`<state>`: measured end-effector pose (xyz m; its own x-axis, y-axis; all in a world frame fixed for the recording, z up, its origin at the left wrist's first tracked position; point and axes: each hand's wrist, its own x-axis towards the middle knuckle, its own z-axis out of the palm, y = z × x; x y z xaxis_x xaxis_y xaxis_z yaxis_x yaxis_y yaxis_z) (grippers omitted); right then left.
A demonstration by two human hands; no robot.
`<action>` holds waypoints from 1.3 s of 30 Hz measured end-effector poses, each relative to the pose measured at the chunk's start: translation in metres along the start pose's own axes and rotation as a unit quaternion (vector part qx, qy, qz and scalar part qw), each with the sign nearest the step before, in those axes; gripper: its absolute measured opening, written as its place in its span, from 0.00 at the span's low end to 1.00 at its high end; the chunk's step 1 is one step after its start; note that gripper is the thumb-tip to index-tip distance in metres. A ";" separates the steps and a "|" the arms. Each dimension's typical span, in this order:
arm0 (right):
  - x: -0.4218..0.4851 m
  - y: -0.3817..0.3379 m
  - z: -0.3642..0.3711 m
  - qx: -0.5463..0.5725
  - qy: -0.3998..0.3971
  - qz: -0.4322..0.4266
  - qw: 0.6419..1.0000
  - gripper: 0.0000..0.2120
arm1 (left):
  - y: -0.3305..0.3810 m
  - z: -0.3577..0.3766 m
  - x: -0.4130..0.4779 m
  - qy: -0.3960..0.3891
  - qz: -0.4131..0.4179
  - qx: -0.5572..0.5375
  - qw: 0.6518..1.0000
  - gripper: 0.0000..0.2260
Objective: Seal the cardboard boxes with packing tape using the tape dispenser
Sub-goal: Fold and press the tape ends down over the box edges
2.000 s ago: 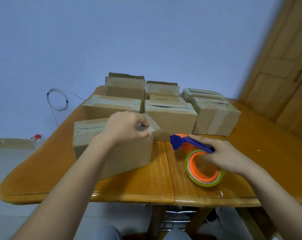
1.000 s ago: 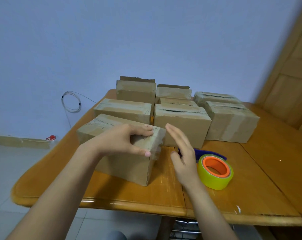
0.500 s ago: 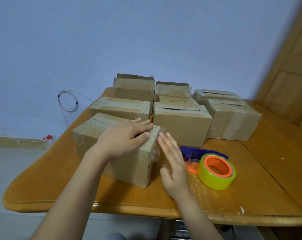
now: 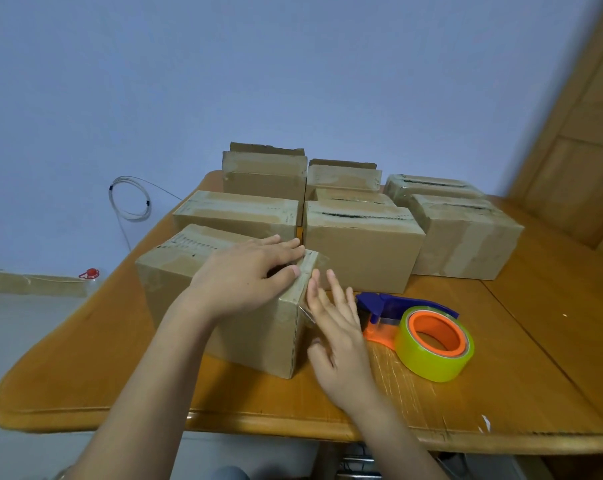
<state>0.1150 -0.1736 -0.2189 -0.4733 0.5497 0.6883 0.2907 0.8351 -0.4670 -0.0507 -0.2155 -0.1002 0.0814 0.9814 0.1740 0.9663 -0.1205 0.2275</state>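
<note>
Pressing flat, the left hand's (image 4: 244, 278) fingers (image 4: 286, 245) lie straight across the top of the near box (image 4: 265, 341) at its right end. The thumb sits on the strip of clear tape (image 4: 307, 268) that runs over that edge. They grip nothing, only bear down. The right hand (image 4: 338, 337) stands just beside the box's right side with its fingers (image 4: 334, 285) straight and a little spread, holding nothing. From where I stand I cannot tell whether they touch the loose tape end there.

Just right of that hand the dispenser (image 4: 397, 304) lies on the surface (image 4: 500, 358), blue handle toward the box, its yellow-green roll (image 4: 431, 362) with the orange core nearer the front edge. No hand is on it. Behind, more boxes (image 4: 362, 251) stand packed close in rows. A coil of wire (image 4: 130, 199) hangs on the blue wall at the left, and a wooden door (image 4: 577, 168) rises at the right.
</note>
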 end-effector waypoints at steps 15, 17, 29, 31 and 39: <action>0.023 0.005 -0.005 0.068 0.226 0.014 0.972 0.18 | 0.000 0.001 -0.003 0.022 0.002 0.000 1.000 0.20; 0.039 0.007 -0.007 0.096 0.244 0.033 0.964 0.19 | 0.001 0.001 -0.003 0.022 0.003 0.000 1.000 0.19; 0.055 0.016 0.008 0.219 0.194 0.138 0.946 0.16 | -0.002 0.003 0.000 0.036 0.003 -0.007 0.999 0.28; 0.055 0.014 0.007 0.237 0.194 0.138 0.942 0.17 | -0.002 0.004 -0.001 0.040 0.003 -0.010 0.999 0.28; 0.057 0.013 0.005 0.284 0.216 0.161 0.920 0.21 | -0.002 0.004 -0.001 0.039 0.006 0.002 0.999 0.28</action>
<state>0.0879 -0.1317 -0.1885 -0.0282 0.8263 0.5626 -0.1818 0.5492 -0.8157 -0.0521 -0.2160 -0.1049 0.0744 0.9653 0.2504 0.9665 -0.1317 0.2204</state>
